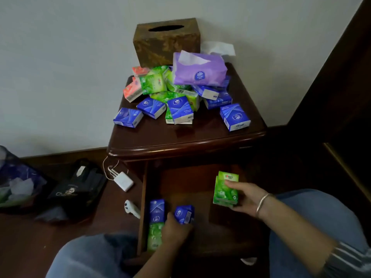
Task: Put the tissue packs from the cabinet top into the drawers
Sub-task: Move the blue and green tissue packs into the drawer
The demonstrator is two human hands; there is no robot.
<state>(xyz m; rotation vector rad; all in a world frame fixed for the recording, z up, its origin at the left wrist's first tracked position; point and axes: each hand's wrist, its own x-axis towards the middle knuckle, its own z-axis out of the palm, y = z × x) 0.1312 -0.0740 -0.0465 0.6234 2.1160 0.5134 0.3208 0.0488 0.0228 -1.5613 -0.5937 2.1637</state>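
A heap of small tissue packs (176, 97), blue, green and red, covers the dark wooden cabinet top (186, 137), with a large purple tissue pack (198, 72) lying on the heap. Below, a drawer (144, 197) stands pulled out. Inside it at the left wall stand a blue pack (157, 210) and a green pack (154, 236). My left hand (176, 231) grips another blue pack (183, 214) low in the drawer. My right hand (244, 197), with a bracelet on the wrist, holds green packs (225, 189) above the drawer's right side.
A brown tissue box (166, 42) stands at the back against the wall. On the floor to the left lie a white charger with cable (123, 180), a white handle-like object (131, 208), a black bag (78, 187) and a bin (18, 181). My knees flank the drawer.
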